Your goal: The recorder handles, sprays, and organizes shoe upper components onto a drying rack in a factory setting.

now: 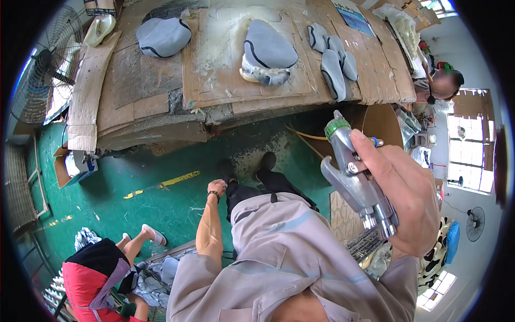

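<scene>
My right hand [410, 201] is raised close to the camera and grips a silver metal spray gun [357, 182] with a green cap [337, 127] on top. The gun's nozzle end points up toward the workbench. My left hand [216, 187] hangs down at my side by my thigh, with a dark band on the wrist. Its fingers look loosely curled, and nothing shows in it. Ahead on the cardboard-covered workbench [161, 102] lie a grey padded seat cover on a foam form [267, 53], another grey cover [163, 36] and several smaller grey pieces [333, 61].
A large wire-guard fan [51, 64] stands at the left. On the green floor [155, 204] a person in a red top [94, 282] sits at the lower left. Another person [445, 86] is at the far right by the bench end. A cardboard box [72, 166] sits below the bench.
</scene>
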Demonstrator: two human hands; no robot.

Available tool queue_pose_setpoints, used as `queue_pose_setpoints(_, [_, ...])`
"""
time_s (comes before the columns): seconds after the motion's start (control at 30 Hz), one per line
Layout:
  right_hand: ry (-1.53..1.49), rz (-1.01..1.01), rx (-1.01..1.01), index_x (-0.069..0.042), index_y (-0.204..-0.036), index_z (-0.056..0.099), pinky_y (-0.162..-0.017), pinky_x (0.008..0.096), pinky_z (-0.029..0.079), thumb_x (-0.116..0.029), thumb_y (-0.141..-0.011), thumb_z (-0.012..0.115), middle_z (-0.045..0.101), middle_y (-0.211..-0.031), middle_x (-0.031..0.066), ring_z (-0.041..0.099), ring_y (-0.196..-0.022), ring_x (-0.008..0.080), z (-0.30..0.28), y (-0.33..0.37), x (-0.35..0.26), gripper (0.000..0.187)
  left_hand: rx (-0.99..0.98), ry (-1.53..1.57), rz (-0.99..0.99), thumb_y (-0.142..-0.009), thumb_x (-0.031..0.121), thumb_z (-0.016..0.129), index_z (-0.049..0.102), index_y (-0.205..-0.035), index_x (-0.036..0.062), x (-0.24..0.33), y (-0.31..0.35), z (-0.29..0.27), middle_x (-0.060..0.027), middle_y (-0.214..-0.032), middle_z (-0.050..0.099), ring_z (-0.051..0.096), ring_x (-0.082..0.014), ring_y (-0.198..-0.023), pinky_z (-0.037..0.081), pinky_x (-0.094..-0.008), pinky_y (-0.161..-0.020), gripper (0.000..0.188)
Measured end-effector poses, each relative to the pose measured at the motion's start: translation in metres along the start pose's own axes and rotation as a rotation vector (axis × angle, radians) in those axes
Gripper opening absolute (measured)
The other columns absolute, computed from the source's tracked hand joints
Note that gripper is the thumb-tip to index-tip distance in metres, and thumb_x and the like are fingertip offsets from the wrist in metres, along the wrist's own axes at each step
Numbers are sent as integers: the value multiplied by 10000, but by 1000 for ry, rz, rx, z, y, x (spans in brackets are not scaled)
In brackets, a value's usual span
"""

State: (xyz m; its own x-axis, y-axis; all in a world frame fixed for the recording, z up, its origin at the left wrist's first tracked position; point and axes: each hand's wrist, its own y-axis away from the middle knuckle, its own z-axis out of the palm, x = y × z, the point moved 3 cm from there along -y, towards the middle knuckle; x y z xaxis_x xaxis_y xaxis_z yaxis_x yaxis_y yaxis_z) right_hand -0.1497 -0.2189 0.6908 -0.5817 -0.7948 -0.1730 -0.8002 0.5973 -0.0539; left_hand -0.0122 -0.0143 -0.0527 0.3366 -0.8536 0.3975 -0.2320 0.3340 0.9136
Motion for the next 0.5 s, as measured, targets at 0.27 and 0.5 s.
queue_pose_setpoints(0.27, [23, 23, -55, 44, -1367, 564, -733, 374, 496, 42, -705, 655, 649, -899, 201, 632, -770, 359, 8, -43, -7, 668, -8, -18, 27, -862, 201, 687, 758, -1074, 106, 6, 0, 4, -11, -816, 724, 681, -121, -699, 559, -307, -588, 243])
queue_pose_setpoints(0.5, [101, -46, -151, 28, -1365, 573, -639, 399, 505, -24, -753, 714, 672, -894, 174, 643, -742, 321, 6, -52, -40, 631, 15, 36, -10, -853, 171, 701, 765, -1050, 93, -10, 0, -4, -30, -806, 721, 675, -128, -672, 544, -299, -553, 222])
